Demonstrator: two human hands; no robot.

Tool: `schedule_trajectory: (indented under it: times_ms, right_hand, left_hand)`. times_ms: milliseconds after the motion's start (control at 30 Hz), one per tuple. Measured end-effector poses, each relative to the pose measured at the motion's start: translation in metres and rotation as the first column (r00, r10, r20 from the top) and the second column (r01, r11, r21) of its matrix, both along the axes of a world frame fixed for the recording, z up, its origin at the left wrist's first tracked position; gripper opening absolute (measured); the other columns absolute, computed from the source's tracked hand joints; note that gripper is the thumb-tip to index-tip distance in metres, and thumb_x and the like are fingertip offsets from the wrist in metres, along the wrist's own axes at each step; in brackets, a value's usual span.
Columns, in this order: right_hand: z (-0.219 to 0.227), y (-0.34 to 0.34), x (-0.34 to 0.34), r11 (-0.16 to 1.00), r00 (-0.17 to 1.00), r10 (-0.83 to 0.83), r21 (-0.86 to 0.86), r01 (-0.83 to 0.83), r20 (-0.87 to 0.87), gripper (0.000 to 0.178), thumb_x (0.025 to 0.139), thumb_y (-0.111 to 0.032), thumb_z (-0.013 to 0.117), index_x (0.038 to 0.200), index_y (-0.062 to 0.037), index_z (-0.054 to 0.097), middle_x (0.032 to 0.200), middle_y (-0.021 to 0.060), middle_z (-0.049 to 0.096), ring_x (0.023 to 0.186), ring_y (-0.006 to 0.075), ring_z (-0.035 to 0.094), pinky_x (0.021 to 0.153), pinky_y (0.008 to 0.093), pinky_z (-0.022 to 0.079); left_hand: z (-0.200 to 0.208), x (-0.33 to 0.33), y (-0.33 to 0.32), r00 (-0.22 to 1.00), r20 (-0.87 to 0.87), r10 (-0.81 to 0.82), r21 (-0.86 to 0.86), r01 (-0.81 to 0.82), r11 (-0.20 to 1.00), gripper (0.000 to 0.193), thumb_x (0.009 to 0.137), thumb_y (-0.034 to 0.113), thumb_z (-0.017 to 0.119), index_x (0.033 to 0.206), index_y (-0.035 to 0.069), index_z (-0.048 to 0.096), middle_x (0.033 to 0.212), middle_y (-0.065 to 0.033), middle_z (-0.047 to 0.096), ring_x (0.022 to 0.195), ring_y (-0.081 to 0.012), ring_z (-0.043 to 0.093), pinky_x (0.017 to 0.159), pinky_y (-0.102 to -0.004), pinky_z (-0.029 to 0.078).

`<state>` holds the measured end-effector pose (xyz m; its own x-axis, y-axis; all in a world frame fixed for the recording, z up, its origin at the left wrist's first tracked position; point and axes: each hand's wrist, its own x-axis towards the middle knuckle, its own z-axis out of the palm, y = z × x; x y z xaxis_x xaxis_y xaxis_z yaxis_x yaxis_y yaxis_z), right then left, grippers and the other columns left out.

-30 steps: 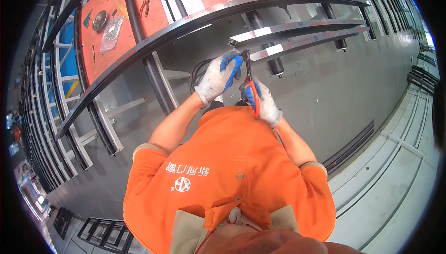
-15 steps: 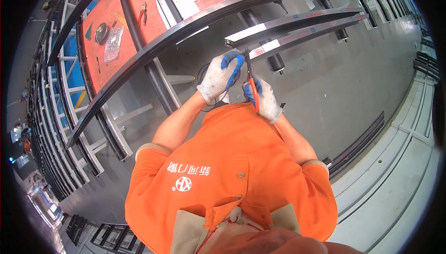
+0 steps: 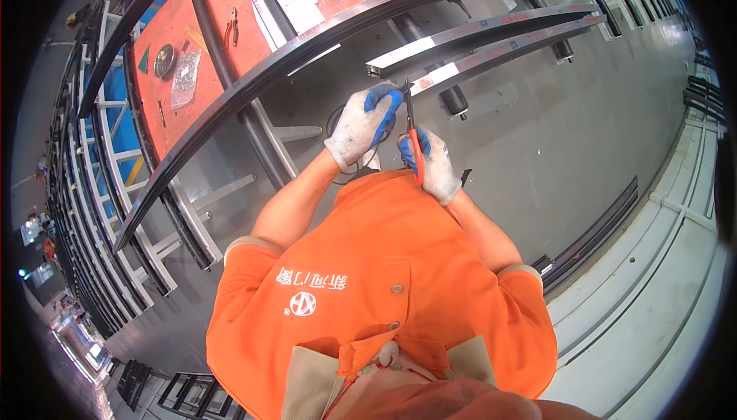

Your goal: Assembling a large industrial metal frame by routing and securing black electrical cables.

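My right hand (image 3: 436, 165), in a white glove with blue palm, is wrapped round red-handled shears (image 3: 415, 143). Their dark blades point away from me, beside the fingertips of my left hand (image 3: 362, 124). That hand, gloved the same way, is closed in a pinch. A thin black strip (image 3: 335, 119) loops down from it toward my waist; the end between the fingers is mostly hidden. Just beyond the blades lie the near ends of two dark metal profiles, one with a white label (image 3: 437, 77).
A long dark profile (image 3: 322, 34) crosses in front of me over padded rack bars. Behind it, a red-topped table (image 3: 173, 32) holds red-handled pliers (image 3: 231, 27), a round metal dish (image 3: 165, 60) and a clear bag (image 3: 184, 80). More profiles (image 3: 591, 232) lie at right.
The view has shifted slightly, so the profiles and table sit a little higher. My right hand and the shears have moved slightly left; both hands keep their hold.
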<state>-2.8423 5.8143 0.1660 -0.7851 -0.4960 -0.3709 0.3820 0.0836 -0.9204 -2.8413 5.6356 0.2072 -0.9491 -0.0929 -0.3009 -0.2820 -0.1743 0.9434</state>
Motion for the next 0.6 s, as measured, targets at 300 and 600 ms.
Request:
schedule_trajectory:
  times_ms: [300,600]
  right_hand:
    - [-0.02,0.002,-0.003,0.978,0.992,0.072,0.201,-0.049,-0.106,0.021,0.088,-0.024,0.063,0.091,-0.0026,0.061,0.07,0.001,0.055,0.06,0.0085,0.045,0.055,0.0217,0.038]
    - [-0.014,0.011,-0.014,0.988,0.989,-0.124,-0.106,0.115,-0.081,0.016,0.088,-0.019,0.062,0.095,-0.0045,0.061,0.073,0.0012,0.058,0.06,0.0095,0.047,0.054,0.0234,0.038]
  left_hand:
    - [-0.004,-0.003,-0.004,0.999,0.046,-0.021,0.035,0.019,0.999,0.021,0.093,0.021,0.054,0.092,0.001,0.063,0.067,-0.0008,0.053,0.057,-0.0082,0.042,0.052,-0.0226,0.035]
    - [0.002,-0.009,-0.011,0.997,0.079,-0.005,0.181,-0.009,0.984,0.022,0.094,0.024,0.054,0.095,0.004,0.063,0.069,0.0012,0.052,0.055,-0.0062,0.039,0.05,-0.0217,0.032]
